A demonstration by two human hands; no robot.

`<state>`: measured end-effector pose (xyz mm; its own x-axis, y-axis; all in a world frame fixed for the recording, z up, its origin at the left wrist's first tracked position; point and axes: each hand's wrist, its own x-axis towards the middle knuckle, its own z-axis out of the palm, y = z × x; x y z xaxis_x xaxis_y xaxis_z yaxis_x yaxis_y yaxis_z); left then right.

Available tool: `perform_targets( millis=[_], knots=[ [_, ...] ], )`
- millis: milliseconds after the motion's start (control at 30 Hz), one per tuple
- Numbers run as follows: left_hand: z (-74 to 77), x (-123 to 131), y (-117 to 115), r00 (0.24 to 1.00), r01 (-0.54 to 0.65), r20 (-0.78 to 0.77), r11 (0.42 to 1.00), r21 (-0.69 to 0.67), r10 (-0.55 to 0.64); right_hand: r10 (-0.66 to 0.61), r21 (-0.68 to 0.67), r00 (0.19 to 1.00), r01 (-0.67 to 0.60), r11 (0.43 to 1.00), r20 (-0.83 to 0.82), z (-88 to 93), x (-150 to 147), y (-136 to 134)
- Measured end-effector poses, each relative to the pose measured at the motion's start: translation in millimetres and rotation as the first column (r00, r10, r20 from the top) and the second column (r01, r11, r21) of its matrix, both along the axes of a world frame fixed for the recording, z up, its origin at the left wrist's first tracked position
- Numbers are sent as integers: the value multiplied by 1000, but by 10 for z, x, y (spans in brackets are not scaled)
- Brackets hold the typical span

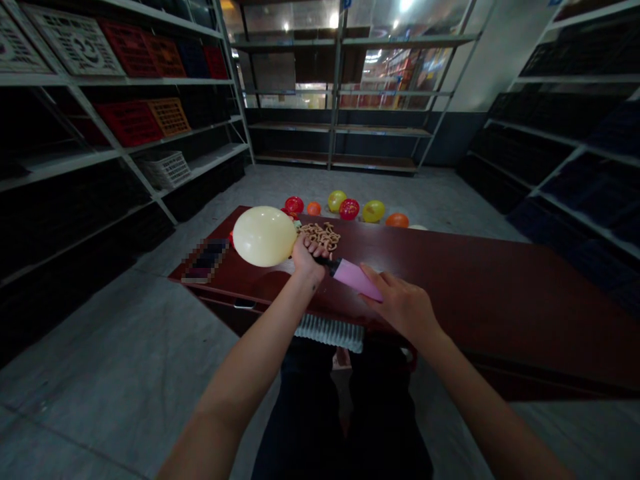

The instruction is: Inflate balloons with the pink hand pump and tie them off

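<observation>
Balloon (265,236) first, since that's where the work is: pale yellow, round and well filled, sitting over the left part of the table (475,277), though I can't tell if its underside touches the top. Left hand (309,257) is closed around the neck end and the black end (329,264) of the pump (356,279), and the right hand (406,300) is wrapped round the pink barrel, so neither one's free. Progress-wise, I'd call the filling of this one mostly or fully done, but can't swear to it. No knot in sight, and the neck is hidden in the fist, so I'd count tying it off and getting it clear of the pump as not done. Past the far edge there's a row of other balloons (349,209), red, orange, yellow and a whitish one, all looking plump, so that part's finished, I reckon; too small to see if they're tied. There's also a pile of tan bits (321,235) just past the left hand, no clue if those are balloons too, so can't say how many are left.
</observation>
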<state>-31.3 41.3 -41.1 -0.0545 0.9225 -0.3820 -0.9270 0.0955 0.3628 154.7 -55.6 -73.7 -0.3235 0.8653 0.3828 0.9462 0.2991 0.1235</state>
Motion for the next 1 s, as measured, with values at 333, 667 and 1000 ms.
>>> perform_targets(
  millis=[333,667,1000],
  knots=[
    [-50,-246,179,1000,1,-11,998,61,0,1,45,997,-4,999,77,-138,382,-110],
    [4,-471,258,994,-104,-23,991,82,106,20,-12,1000,-20,1000,-11,-3,601,-155],
    [69,-87,-5,997,-80,-12,983,164,83,79,-181,950,-138,974,-301,130,262,46]
  ],
)
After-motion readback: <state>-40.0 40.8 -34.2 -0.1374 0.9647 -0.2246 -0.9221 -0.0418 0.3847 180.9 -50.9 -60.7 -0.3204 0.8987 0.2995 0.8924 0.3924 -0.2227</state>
